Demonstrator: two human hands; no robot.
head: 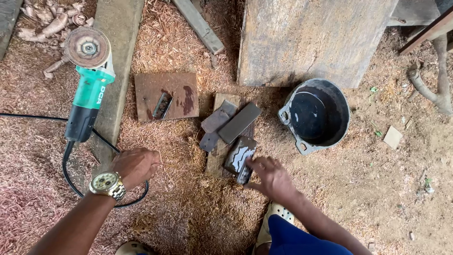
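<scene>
Soft even daylight, sharp focus, faint shadows.

Sawdust-strewn dirt floor (pixel 188 222), daylight

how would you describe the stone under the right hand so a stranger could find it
Start at the black bucket; left of it a narrow plank carries several stones. The wet stone is nearest the right hand, which presses a small blade on it. Only it shines with water.

Woodworking yard — sawdust (pixel 188 208), angle grinder (pixel 89 80)
</scene>
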